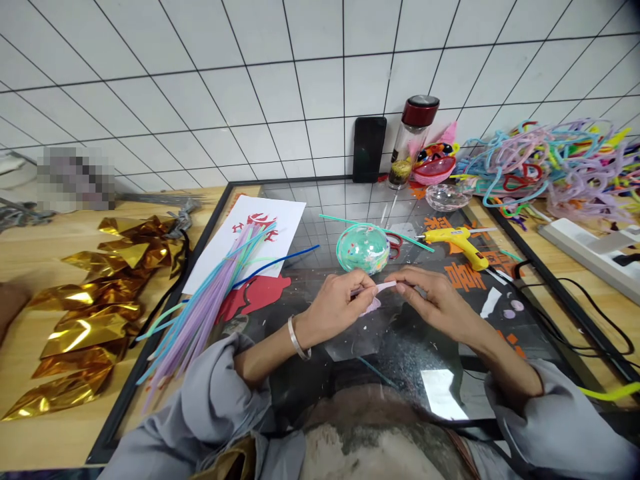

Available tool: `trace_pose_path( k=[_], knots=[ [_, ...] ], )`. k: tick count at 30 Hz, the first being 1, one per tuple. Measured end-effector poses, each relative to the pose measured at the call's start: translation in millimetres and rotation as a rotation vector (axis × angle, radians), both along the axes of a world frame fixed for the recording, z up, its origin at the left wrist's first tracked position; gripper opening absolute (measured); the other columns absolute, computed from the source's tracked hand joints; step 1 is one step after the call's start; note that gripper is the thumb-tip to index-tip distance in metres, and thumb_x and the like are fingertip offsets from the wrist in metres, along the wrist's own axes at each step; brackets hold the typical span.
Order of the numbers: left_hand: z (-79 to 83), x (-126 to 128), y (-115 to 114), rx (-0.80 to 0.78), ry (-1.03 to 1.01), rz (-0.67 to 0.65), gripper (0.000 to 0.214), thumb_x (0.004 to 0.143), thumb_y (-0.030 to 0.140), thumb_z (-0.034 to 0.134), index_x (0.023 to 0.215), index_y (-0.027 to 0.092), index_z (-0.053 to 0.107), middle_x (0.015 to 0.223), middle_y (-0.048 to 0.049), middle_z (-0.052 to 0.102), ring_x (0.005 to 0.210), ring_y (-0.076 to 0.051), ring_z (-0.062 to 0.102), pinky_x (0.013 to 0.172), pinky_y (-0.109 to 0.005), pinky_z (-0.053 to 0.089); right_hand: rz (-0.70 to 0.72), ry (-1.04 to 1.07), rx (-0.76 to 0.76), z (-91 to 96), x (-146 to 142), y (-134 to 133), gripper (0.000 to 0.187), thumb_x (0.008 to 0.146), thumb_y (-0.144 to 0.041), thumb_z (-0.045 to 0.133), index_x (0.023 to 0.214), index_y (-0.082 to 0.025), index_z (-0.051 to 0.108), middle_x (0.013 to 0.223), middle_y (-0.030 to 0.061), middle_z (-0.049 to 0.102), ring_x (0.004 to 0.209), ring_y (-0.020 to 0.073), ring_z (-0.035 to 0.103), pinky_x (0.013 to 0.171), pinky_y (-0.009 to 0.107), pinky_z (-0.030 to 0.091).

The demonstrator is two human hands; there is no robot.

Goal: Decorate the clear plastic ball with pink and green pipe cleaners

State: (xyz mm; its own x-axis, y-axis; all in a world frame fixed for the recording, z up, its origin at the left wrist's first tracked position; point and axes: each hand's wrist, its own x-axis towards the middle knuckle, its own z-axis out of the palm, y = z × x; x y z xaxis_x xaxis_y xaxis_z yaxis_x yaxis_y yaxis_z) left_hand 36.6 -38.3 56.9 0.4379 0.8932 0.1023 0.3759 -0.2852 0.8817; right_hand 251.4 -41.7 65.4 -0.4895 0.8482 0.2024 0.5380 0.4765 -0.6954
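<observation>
The left hand (pixel 343 297) and right hand (pixel 431 293) pinch a pale strip (pixel 386 285) at 2 spots, apparently to steady it, just on the near side of the ball (pixel 364 248); right of the ball lies a glue gun (pixel 456 241), seemingly for easy reach; left, bunched pipe cleaners (pixel 213 307)

The strip (pixel 386 285) between the left hand (pixel 341 297) and the right hand (pixel 429 295) is pale lilac. Beyond them, the dome (pixel 367 248) is translucent green with multicoloured speckles. The glue gun (pixel 457 239) beyond the right hand is yellow. Left of the left hand, the stems (pixel 214 313) mix lilac, light blue and pale green; farther left, the foil (pixel 93 332) is gold.
</observation>
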Motion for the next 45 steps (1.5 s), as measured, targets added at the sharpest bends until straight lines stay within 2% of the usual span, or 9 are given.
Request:
trace_pose_path(
  k=[4,9,13,23,26,30,36,40,45],
  knots=[
    [2.3,-1,0,0.066,0.062,-0.024,0.018,0.09,0.021,0.053,0.075,0.015,0.062,0.06,0.0032,0.06,0.053,-0.007,0.051,0.055,-0.018,0.037,0.005,0.033,-0.067,0.2,2,1,0.028,0.099,-0.033,0.048,0.105,-0.019,0.071,0.098,0.007,0.073,0.089,0.0199,0.067,0.079,0.031,0.049],
    [2.5,-2,-1,0.139,0.139,-0.06,0.014,0.088,0.021,0.056,0.079,0.016,0.065,0.061,0.0033,0.062,0.053,-0.007,0.05,0.057,-0.019,0.037,-0.004,0.021,-0.057,-4.6,1,2,0.03,0.097,-0.034,0.05,0.093,-0.019,0.075,0.079,0.0055,0.071,0.073,0.0182,0.065,0.068,0.03,0.047],
    [5.3,-3,0,0.161,0.155,-0.064,0.016,0.09,0.022,0.054,0.08,0.016,0.066,0.063,0.0025,0.064,0.054,-0.008,0.051,0.057,-0.019,0.037,-0.011,0.013,-0.023,-5.2,0,2,0.024,0.095,-0.029,0.053,0.089,-0.019,0.074,0.077,0.0044,0.071,0.069,0.0171,0.064,0.066,0.029,0.046],
    [23.3,-26,19,0.008,0.152,-0.161,0.015,0.088,0.024,0.056,0.081,0.015,0.067,0.068,0.002,0.062,0.061,-0.009,0.054,0.057,-0.019,0.039,-0.237,0.081,0.134,-8.9,6,8,0.02,0.09,-0.031,0.058,0.079,-0.02,0.07,0.075,0.0026,0.073,0.068,0.0182,0.064,0.071,0.033,0.042],
    [24.2,-35,27,0.049,0.085,-0.091,0.023,0.09,0.03,0.055,0.076,0.014,0.064,0.069,0.0004,0.062,0.063,-0.01,0.053,0.058,-0.02,0.04,-0.263,0.108,0.177,-10.4,7,8,0.019,0.09,-0.029,0.059,0.079,-0.02,0.071,0.076,0.0029,0.073,0.07,0.0193,0.065,0.073,0.035,0.043],
    [22.7,-44,36,0.035,-0.055,0.018,0.024,0.087,0.036,0.06,0.082,0.013,0.066,0.069,-0.0011,0.064,0.061,-0.01,0.053,0.057,-0.02,0.043,-0.304,0.141,0.227,-11.1,7,7,0.015,0.088,-0.029,0.062,0.078,-0.022,0.072,0.076,0.0029,0.073,0.073,0.0211,0.066,0.075,0.036,0.046],
    [21.7,-44,37,0.14,-0.035,0.111,0.021,0.088,0.032,0.06,0.083,0.013,0.069,0.068,-0.0009,0.064,0.061,-0.01,0.054,0.057,-0.02,0.043,-0.346,0.14,0.249,-12.4,7,7,0.018,0.088,-0.033,0.061,0.078,-0.023,0.072,0.077,0.0037,0.074,0.075,0.0228,0.067,0.077,0.039,0.046],
    [20.7,-47,39,0.095,-0.009,0.096,0.02,0.086,0.031,0.062,0.086,0.013,0.07,0.07,-0.0019,0.067,0.063,-0.011,0.057,0.058,-0.02,0.045,-0.316,0.136,0.215,-14.4,6,11,0.017,0.088,-0.032,0.063,0.077,-0.022,0.072,0.076,0.0026,0.073,0.073,0.0212,0.066,0.079,0.039,0.044],
    [22.0,-56,43,0.031,0.077,-0.018,0.018,0.082,0.029,0.066,0.082,0.012,0.069,0.071,-0.0031,0.069,0.063,-0.011,0.059,0.06,-0.02,0.045,-0.208,0.146,0.209,-12.0,4,18,0.018,0.09,-0.031,0.06,0.08,-0.021,0.072,0.08,0.0044,0.068,0.077,0.0203,0.064,0.079,0.038,0.046]
  ],
)
